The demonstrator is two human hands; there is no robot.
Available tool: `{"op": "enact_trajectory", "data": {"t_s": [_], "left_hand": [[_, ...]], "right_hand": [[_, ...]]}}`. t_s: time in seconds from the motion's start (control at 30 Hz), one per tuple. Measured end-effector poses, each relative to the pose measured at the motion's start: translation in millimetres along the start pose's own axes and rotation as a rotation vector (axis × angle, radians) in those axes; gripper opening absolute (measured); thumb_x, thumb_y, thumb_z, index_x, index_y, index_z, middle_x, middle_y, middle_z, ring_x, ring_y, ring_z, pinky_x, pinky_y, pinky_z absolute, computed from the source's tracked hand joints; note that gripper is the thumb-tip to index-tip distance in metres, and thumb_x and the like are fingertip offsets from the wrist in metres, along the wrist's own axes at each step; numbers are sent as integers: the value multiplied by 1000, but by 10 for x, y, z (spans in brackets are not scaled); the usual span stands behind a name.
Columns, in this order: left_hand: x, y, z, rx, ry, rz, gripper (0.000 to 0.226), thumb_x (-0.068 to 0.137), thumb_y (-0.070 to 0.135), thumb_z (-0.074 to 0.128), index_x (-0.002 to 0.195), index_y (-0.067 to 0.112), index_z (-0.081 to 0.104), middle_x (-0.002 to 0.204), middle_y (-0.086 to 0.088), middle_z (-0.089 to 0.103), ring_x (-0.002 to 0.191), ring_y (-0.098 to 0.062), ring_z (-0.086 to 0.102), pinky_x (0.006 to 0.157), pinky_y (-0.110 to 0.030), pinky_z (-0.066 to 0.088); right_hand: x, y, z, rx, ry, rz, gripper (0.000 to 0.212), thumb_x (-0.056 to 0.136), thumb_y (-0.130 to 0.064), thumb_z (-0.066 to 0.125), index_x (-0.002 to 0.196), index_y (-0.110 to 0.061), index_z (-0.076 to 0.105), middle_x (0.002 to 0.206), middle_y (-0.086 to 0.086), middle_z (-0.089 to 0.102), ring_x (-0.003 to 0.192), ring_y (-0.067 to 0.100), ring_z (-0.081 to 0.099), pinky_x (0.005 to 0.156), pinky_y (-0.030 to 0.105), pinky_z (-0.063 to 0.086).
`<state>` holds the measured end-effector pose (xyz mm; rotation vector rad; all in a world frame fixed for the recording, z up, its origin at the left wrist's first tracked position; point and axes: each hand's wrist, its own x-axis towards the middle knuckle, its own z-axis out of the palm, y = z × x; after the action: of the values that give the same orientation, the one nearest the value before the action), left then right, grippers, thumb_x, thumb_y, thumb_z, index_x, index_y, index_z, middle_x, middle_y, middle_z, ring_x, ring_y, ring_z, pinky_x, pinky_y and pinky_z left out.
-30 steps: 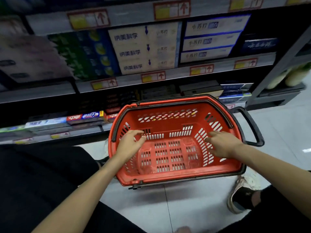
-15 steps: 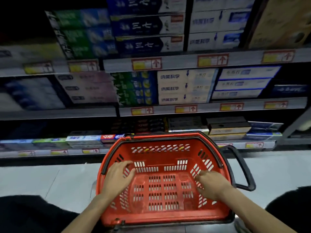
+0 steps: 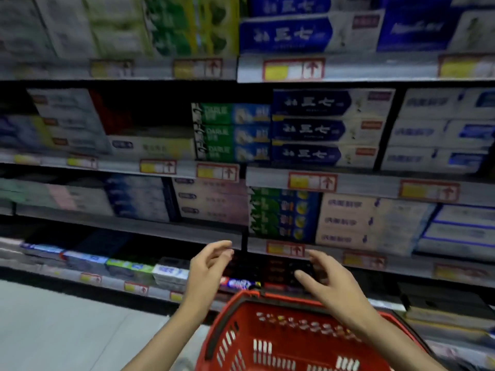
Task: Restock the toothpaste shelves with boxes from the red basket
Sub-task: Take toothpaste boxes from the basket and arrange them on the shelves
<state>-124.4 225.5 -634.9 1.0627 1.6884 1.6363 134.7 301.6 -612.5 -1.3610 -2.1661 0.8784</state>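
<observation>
The red basket (image 3: pixel 235 333) sits low at the bottom middle; what I see of its inside holds no boxes. My left hand (image 3: pixel 209 266) and my right hand (image 3: pixel 329 282) hover above the basket's far rim, fingers spread, nothing in either. Behind them rise the toothpaste shelves (image 3: pixel 348 180), packed with stacked boxes: dark blue ones (image 3: pixel 321 129), green ones (image 3: pixel 227 132), pale cream ones (image 3: pixel 369 220). A dark gap (image 3: pixel 150 113) shows on the second shelf left of the green boxes. The picture is blurred.
Yellow and red price tags (image 3: pixel 310 182) run along each shelf edge. The lowest shelf (image 3: pixel 128 266) holds flat-lying boxes just beyond the basket. Pale floor tiles (image 3: pixel 67 330) lie at the lower left.
Both hands have lifted out of the basket and now hang in front of the lower shelves. My view has tilted up, so more shelves show and the basket sits lower.
</observation>
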Motion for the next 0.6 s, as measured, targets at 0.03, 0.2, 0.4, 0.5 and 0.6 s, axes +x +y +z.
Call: {"op": "enact_trajectory", "data": {"t_s": [0.03, 0.2, 0.4, 0.5, 0.6], "left_hand": [[98, 144, -70, -27, 44, 34, 19, 100, 8, 61, 109, 18, 74, 101, -1, 79, 100, -12, 73, 84, -21, 56], [434, 672, -226, -135, 315, 149, 23, 104, 9, 53, 106, 17, 75, 95, 2, 77, 91, -6, 71, 78, -14, 55], [943, 1131, -198, -207, 347, 207, 25, 105, 11, 53, 119, 23, 70, 110, 7, 73, 102, -4, 68, 85, -20, 53], [1169, 1282, -187, -159, 361, 267, 27, 105, 13, 55, 123, 29, 66, 115, 13, 70, 107, 0, 64, 89, -20, 50], [1401, 1391, -199, -42, 384, 305, 33, 103, 11, 56, 130, 30, 62, 120, 17, 65, 109, 1, 60, 85, -18, 48]], "right_hand": [[121, -198, -20, 50, 41, -27, 67, 93, -59, 62, 152, -36, 41, 150, -17, 47, 135, 6, 47, 108, 33, 45], [474, -908, -83, 288, 252, -91, 55, 98, -43, 65, 148, -36, 45, 130, -19, 56, 116, 1, 55, 94, 27, 49], [841, -1428, -97, 430, 458, -138, 47, 99, -34, 65, 144, -36, 52, 130, -19, 58, 115, -4, 55, 85, 17, 47], [1029, -1619, -116, 498, 510, -148, 44, 100, -28, 65, 141, -38, 53, 133, -20, 57, 111, -14, 52, 77, 10, 42], [1196, -1740, -112, 540, 564, -147, 45, 101, -21, 62, 143, -36, 52, 134, -19, 55, 95, -29, 49, 73, 11, 42]]}}
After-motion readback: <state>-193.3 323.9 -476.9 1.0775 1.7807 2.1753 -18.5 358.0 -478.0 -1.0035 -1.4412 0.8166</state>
